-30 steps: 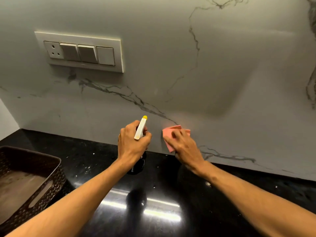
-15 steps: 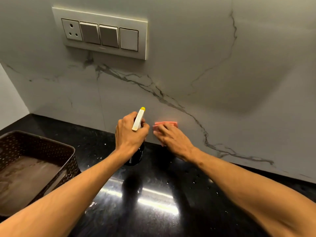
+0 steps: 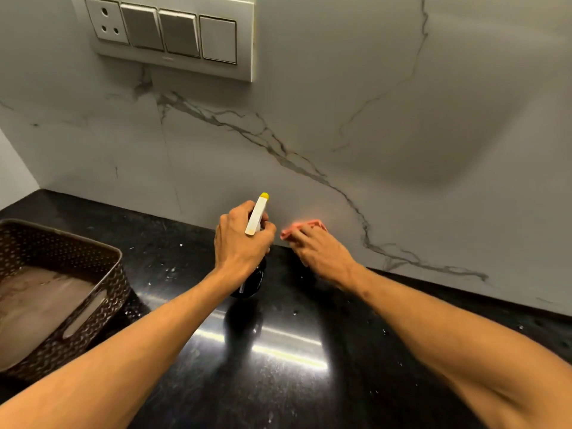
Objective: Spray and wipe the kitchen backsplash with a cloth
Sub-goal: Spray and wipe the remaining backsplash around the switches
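The backsplash point(image 3: 387, 103) is grey-white marble with dark veins. My left hand point(image 3: 241, 243) grips a dark spray bottle point(image 3: 252, 280) by its white trigger head with a yellow nozzle tip, held just above the counter near the wall's foot. My right hand point(image 3: 322, 255) presses a pink cloth point(image 3: 305, 226) flat against the bottom of the backsplash, right beside the bottle. The fingers cover most of the cloth; only its upper edge shows.
A glossy black counter point(image 3: 278, 366) with white specks runs along the wall. A brown woven basket point(image 3: 77, 292) sits at the left edge. A switch plate point(image 3: 173, 35) with a socket hangs on the wall above left. A side wall corner stands far left.
My right hand has slid the cloth down to the wall's bottom edge and leftward, closer to the bottle. The view has shifted left. My left hand keeps the bottle in the same hold.
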